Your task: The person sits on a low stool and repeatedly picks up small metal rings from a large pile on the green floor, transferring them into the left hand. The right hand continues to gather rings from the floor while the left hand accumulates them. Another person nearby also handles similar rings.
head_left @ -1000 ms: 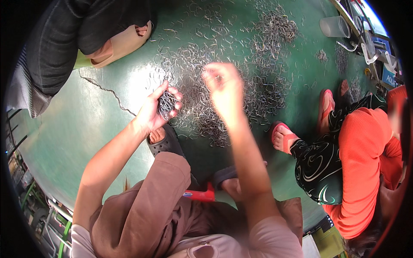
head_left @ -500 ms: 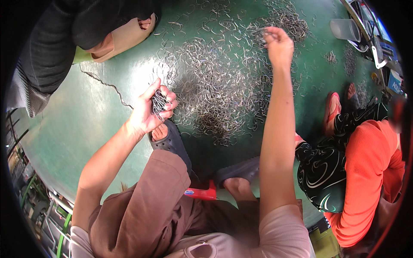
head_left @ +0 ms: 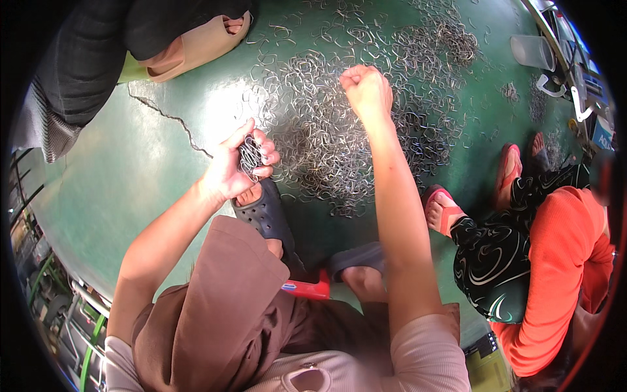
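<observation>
A bundle of bent metal wire hooks (head_left: 251,158) rests in my left hand (head_left: 236,162), its fingers curled round them. The hand is raised just left of a wide heap of the same silvery hooks (head_left: 320,140) spread over the green floor. Over the upper middle of that heap is my right hand (head_left: 367,95), its back towards me and its fingers bent together. Whatever those fingers pinch is hidden or too small to name.
Darker hooks (head_left: 450,42) form another pile at the far right. A clear plastic cup (head_left: 532,52) lies beyond it. One person's tan sandal (head_left: 199,49) is at the far left; another person in red sleeves (head_left: 562,255) sits at right. A crack (head_left: 166,114) crosses the floor.
My right hand has moved left and nearer, from the far right pile to over the middle heap. My left hand keeps its bundle and has shifted slightly right in view.
</observation>
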Demonstrator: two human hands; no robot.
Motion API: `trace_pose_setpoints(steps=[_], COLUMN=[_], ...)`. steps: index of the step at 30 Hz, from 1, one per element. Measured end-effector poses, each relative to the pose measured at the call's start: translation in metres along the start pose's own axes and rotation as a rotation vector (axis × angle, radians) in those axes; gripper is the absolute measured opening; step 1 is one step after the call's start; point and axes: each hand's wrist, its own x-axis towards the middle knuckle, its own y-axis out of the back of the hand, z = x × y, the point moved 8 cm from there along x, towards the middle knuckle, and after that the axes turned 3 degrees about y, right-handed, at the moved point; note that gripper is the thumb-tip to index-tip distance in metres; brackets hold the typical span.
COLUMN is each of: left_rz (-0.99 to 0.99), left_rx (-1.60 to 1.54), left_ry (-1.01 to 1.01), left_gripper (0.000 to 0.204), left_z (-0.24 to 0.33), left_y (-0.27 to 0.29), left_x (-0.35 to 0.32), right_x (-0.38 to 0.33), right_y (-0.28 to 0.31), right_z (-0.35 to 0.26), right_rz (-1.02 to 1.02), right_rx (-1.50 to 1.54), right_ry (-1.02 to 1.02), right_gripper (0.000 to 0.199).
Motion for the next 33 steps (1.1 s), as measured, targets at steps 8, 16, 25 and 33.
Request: trace_pose_setpoints(steps=[8,16,25,33], left_rz=[-0.005,-0.035,0.033,0.023], left_rx=[-0.043,0.012,0.087,0.125], left_ry=[0.000,-0.040,-0.043,-0.032], left_gripper=[0.033,0.033,0.031,0.030], left_z=[0.000,0.002,0.001,-0.007], left_y=[0.005,0.005,0.017,-0.010], left_x=[-0.004,-0.001,0.021,0.027], right_x=[0.015,-0.006,-0.079,-0.070], right_y=[-0.018,-0.023,-0.004,0.016], right_z=[-0.001,0.048,-0.058,-0.004], right_rz=[-0.142,-0.319,-0.447,0.106], right_rx=[-0.026,0.770,1.006,0.709], right_ry=[-0.244,-0.602,-0.267,-0.047], right_gripper=[0.016,0.018,0.012,0.010])
